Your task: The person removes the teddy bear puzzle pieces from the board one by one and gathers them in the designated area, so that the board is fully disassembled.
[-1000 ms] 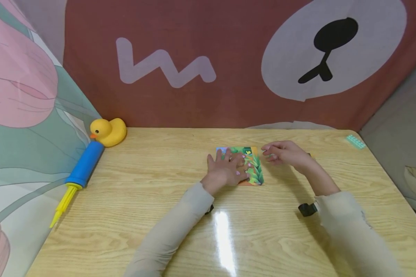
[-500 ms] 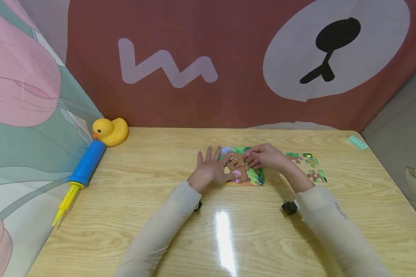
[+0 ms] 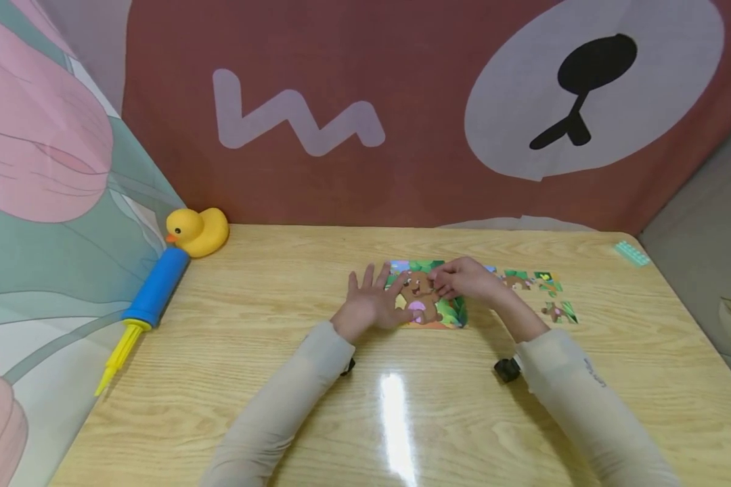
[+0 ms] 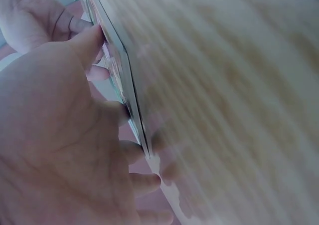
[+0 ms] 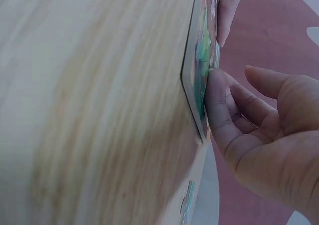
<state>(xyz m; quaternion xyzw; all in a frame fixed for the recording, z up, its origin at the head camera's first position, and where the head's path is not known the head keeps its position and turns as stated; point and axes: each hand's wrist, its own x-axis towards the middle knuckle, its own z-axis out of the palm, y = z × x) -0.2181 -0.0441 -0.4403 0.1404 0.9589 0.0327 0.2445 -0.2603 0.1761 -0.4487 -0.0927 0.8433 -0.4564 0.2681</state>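
Playroom-like setting, cartoon-bear wall hanging [image 3: 317, 186], flower-printed side cloth [image 3: 42, 145], wood-grain table [image 3: 262, 297], yellow toy duck [image 3: 200, 233], bear puzzle [image 3: 429, 307]

Clearances around the puzzle [image 3: 428, 304]

Left hand [image 3: 368, 304], fingers spread, is blocking the puzzle's left side; right hand [image 3: 466, 279] is blocking its upper right. Between them, a narrow gap is showing over the print. On the near side, bare table [image 3: 438, 392] is running between the sleeves [image 3: 307, 392] up to the puzzle, leaving a lane; wrist boxes [image 3: 507, 369] are edging into it. Beyond the puzzle, a strip of wood is lying before the wall [image 3: 414, 182], which is closing that side. Right: loose pieces [image 3: 557, 311] are cluttering the way; the block [image 3: 631, 253] is sitting near the corner. Left: wide wood is stretching to pump [image 3: 156, 284] and duck [image 3: 202, 233], both obstructing the edge.
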